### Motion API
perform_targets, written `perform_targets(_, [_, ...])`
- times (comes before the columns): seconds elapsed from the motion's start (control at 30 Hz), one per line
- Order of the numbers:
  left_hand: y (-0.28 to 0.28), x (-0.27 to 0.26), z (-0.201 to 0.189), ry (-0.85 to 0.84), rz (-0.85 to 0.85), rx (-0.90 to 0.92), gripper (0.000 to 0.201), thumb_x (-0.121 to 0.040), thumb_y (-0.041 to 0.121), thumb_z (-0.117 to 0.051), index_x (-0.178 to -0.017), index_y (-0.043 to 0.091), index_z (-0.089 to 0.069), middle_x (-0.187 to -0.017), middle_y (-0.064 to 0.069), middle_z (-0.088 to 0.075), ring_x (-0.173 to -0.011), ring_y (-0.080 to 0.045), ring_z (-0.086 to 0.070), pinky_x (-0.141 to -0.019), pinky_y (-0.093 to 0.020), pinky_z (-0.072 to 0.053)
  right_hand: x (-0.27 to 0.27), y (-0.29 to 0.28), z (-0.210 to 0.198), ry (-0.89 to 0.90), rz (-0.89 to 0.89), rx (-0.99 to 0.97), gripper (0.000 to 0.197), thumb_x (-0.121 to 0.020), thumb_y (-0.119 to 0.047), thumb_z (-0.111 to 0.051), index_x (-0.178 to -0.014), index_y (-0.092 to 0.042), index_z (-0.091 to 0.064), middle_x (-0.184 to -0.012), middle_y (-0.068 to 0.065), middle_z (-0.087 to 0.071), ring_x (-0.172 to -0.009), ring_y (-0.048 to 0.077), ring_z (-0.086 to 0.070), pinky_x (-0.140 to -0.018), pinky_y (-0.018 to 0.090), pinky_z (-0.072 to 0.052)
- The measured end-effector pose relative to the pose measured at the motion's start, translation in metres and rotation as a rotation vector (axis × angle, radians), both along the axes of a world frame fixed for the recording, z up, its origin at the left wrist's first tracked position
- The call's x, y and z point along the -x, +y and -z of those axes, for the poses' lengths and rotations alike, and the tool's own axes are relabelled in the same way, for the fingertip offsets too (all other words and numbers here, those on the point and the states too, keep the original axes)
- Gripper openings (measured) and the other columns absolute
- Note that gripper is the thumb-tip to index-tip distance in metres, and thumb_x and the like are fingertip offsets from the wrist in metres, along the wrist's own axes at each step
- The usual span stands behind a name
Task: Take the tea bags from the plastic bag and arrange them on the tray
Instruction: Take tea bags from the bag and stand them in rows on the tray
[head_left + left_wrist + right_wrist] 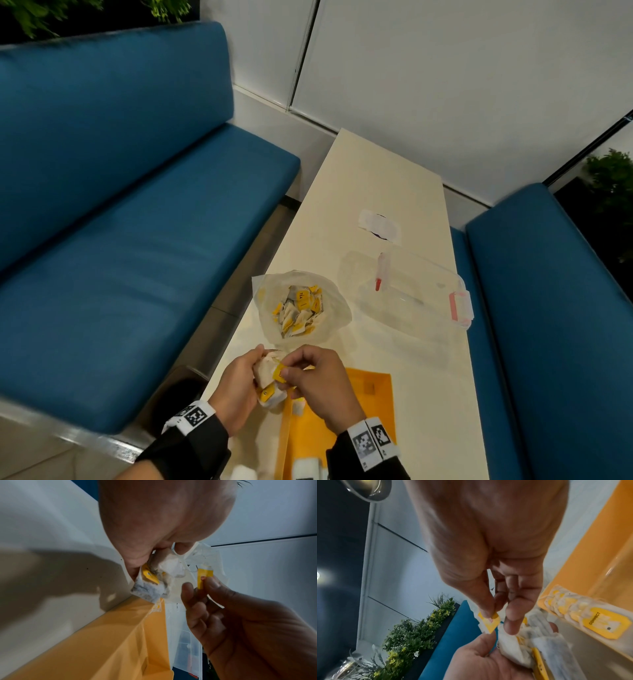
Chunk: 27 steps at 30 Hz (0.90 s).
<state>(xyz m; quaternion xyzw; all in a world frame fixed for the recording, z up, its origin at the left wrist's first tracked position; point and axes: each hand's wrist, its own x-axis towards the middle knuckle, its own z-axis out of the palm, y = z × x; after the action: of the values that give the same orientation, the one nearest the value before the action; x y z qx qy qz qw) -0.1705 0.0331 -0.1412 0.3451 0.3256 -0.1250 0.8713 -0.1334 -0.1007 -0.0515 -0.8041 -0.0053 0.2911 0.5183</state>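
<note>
An open clear plastic bag [334, 308] with several yellow-tagged tea bags lies on the white table [404, 192]. Just in front of it, my left hand [239, 380] grips a bunch of tea bags [265, 371] above the orange tray [370, 394]. My right hand [318, 373] pinches one yellow tag [201, 577] between thumb and forefinger, beside the bunch [150, 586]. The right wrist view shows the pinched tag [491, 623], the bunch [513, 650] in the left palm, and a row of tea bags [573, 609] lying along the tray's rim [590, 536].
A clear lidded box [411, 291] with pink latches stands right of the bag. A white paper [378, 224] lies farther back. Blue benches [137, 240] flank the table on both sides. White objects [308, 469] sit at the tray's near end.
</note>
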Motion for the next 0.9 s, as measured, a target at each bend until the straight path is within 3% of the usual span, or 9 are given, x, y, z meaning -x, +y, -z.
perform_targets(0.1, [-0.002, 0.0, -0.002, -0.014, 0.001, 0.012, 0.047, -0.107, 0.036, -0.041, -0.117, -0.005, -0.062, -0.085, -0.023, -0.066, -0.069, -0.03, -0.065, -0.077, -0.044, -0.053, -0.001, 0.006, 0.0, 0.004, 0.014, -0.002, 0.017, -0.09, 0.006, -0.059, -0.085, -0.008, -0.067, -0.079, 0.008, -0.062, -0.069, 0.022, -0.073, -0.06, 0.031, -0.058])
perform_targets(0.17, [-0.003, 0.0, -0.003, -0.025, 0.006, 0.002, 0.048, -0.108, 0.037, -0.039, -0.114, -0.005, -0.061, -0.078, -0.021, -0.063, -0.067, -0.029, -0.064, -0.076, -0.042, -0.051, -0.001, 0.008, 0.003, -0.023, 0.017, 0.027, 0.022, -0.088, 0.007, -0.055, -0.083, -0.01, -0.069, -0.078, 0.007, -0.064, -0.065, 0.02, -0.07, -0.065, 0.036, -0.058])
perform_targets(0.33, [-0.003, -0.001, -0.003, -0.035, 0.0, -0.04, 0.058, -0.108, 0.039, -0.038, -0.125, -0.013, -0.057, -0.095, -0.028, -0.065, -0.083, -0.035, -0.063, -0.08, -0.044, -0.053, 0.001, 0.012, 0.004, -0.065, -0.002, 0.078, 0.027, -0.087, 0.003, -0.059, -0.079, -0.018, -0.073, -0.072, -0.001, -0.068, -0.058, 0.009, -0.064, -0.058, 0.026, -0.053])
perform_targets(0.5, [-0.004, -0.002, -0.005, -0.038, -0.011, -0.054, 0.057, -0.108, 0.041, -0.039, -0.125, -0.01, -0.06, -0.118, -0.041, -0.062, -0.097, -0.04, -0.063, -0.088, -0.047, -0.053, 0.0, 0.015, 0.01, -0.047, 0.015, 0.151, 0.019, -0.083, -0.001, -0.064, -0.093, -0.018, -0.064, -0.068, 0.001, -0.068, -0.065, 0.015, -0.068, -0.069, 0.036, -0.058])
perform_targets(0.7, [-0.007, -0.003, -0.005, -0.017, -0.004, -0.055, 0.055, -0.107, 0.044, -0.04, -0.122, -0.001, -0.067, -0.115, -0.027, -0.072, -0.113, -0.043, -0.067, -0.106, -0.055, -0.049, -0.001, 0.02, 0.015, -0.034, -0.014, 0.231, 0.015, -0.079, -0.004, -0.069, -0.081, -0.018, -0.068, -0.081, 0.013, -0.074, -0.068, 0.018, -0.069, -0.071, 0.038, -0.061])
perform_targets(0.8, [-0.008, -0.004, -0.004, -0.02, -0.007, -0.042, 0.055, -0.107, 0.044, -0.04, -0.122, 0.0, -0.068, -0.115, -0.024, -0.073, -0.114, -0.04, -0.068, -0.11, -0.056, -0.046, 0.0, 0.022, 0.019, -0.067, -0.028, 0.263, 0.013, -0.077, -0.007, -0.072, -0.076, -0.02, -0.071, -0.081, 0.007, -0.074, -0.078, 0.021, -0.072, -0.076, 0.041, -0.061])
perform_targets(0.9, [-0.008, -0.004, -0.006, -0.027, -0.021, -0.029, 0.054, -0.108, 0.043, -0.039, -0.122, -0.002, -0.067, -0.115, -0.024, -0.073, -0.113, -0.039, -0.069, -0.11, -0.054, -0.046, 0.001, 0.02, 0.02, -0.122, -0.046, 0.257, 0.016, -0.077, -0.01, -0.073, -0.072, -0.024, -0.067, -0.077, -0.003, -0.071, -0.08, 0.016, -0.07, -0.077, 0.034, -0.06])
